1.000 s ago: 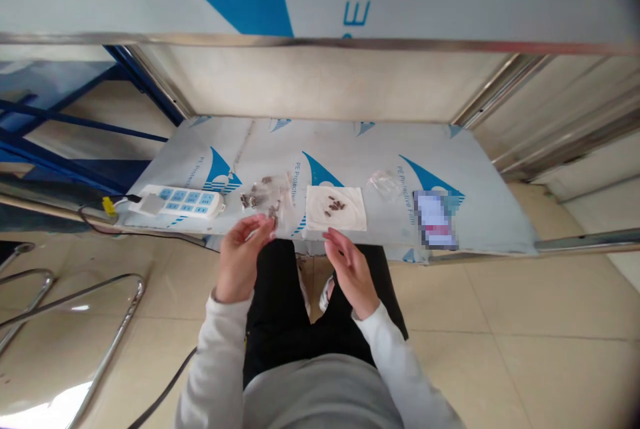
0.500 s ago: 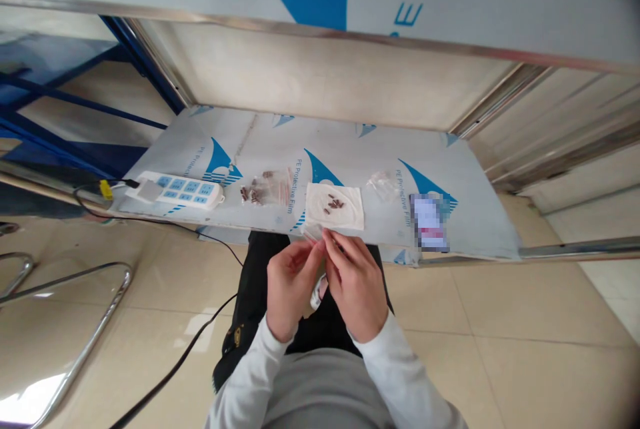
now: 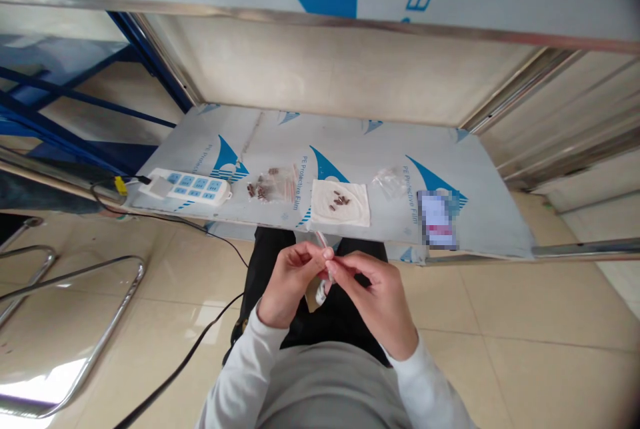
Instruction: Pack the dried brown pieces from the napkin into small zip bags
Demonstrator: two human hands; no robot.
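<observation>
In front of the table edge, my left hand and my right hand meet with thumbs and fingertips pinched together. Between them is a small clear zip bag with a reddish strip; its lower part is mostly hidden by my fingers. Just beyond, a white cloth lies on the table with several small dark brown pieces on it. To its left is a clear bag with reddish lines and more brown pieces at its left end. Crumpled clear plastic lies right of the cloth.
A white power strip with blue sockets sits at the table's left, its black cable running off the front edge. A phone with a blurred screen lies at the right. A metal-framed chair stands at lower left.
My right hand has turned, and its fingertips now pinch against my left fingers. The zip bag has tilted more upright. The whole view has shifted slightly.
</observation>
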